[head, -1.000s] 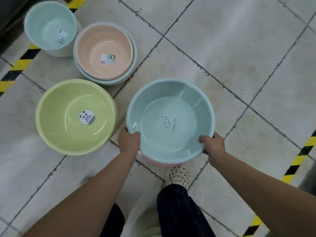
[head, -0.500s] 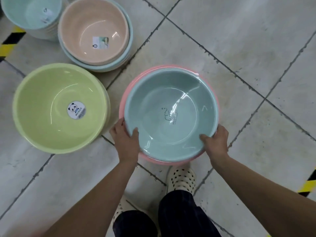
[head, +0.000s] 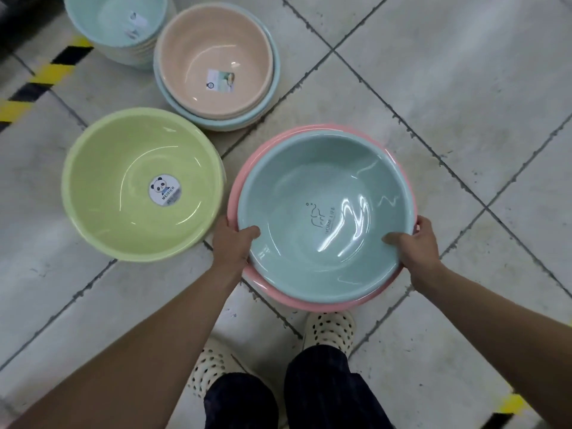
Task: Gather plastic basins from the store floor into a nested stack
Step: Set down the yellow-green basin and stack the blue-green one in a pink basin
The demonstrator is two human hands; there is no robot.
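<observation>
A pale blue basin [head: 309, 181] sits nested inside a pink basin [head: 272, 140] on the tiled floor in front of my feet. My left hand [head: 233, 239] grips the blue basin's near left rim, thumb inside. My right hand [head: 416, 243] grips its near right rim the same way. To the left stands a green basin [head: 123, 156] with a panda sticker. Behind it a peach basin [head: 201, 51] rests nested in a light blue one [head: 272, 97]. A mint basin stack [head: 105, 20] stands at the top left.
Yellow-and-black hazard tape [head: 46, 75] runs across the floor at the far left, and another strip [head: 510, 410] shows at the bottom right. My two spotted shoes [head: 329, 328] stand just below the pink basin. Bare grey tiles [head: 448, 72] spread to the right.
The blue basin came down from above the floor into the pink basin and now sits deeper in it. Both hands stayed on its rim, thumbs now inside.
</observation>
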